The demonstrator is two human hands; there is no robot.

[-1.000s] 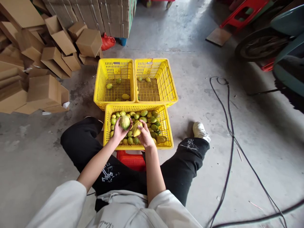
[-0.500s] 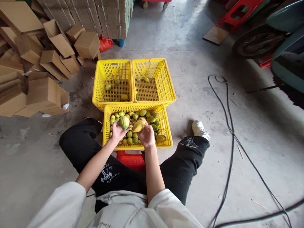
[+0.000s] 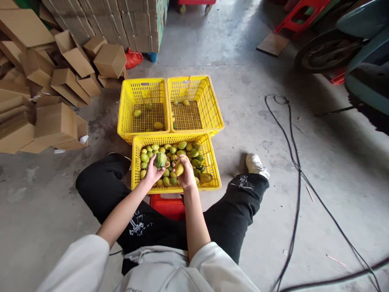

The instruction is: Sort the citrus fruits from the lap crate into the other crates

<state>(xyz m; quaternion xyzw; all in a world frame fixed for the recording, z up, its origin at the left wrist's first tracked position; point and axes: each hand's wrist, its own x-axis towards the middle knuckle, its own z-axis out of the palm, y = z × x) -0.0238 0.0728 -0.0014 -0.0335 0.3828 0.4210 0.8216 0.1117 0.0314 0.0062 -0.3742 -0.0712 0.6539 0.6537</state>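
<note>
My left hand point(image 3: 152, 173) is curled round a green, ridged lemon point(image 3: 160, 160), which shows above the fingers. In my right hand point(image 3: 187, 177) is a yellow, longish lemon point(image 3: 179, 167), gripped between thumb and fingers. Both hands are held close together over the front yellow crate point(image 3: 216, 180), whose floor is covered by many green and yellow lemons point(image 3: 165, 181). Behind it stand a left yellow crate point(image 3: 120, 123) and a right yellow crate point(image 3: 216, 117), each with only a few lemons at the bottom.
Open cardboard boxes point(image 3: 56, 125) are heaped at the left, beside a tall stack of cartons point(image 3: 139, 28). A red stool point(image 3: 167, 207) shows under the front crate. Black cable point(image 3: 296, 194) lies on the floor at right, and a scooter point(image 3: 367, 73) stands beyond it.
My right hand has turned its yellow lemon from lying sideways to more upright. The green lemon in my left hand has rotated, showing a greener side. The crates have not moved.
</note>
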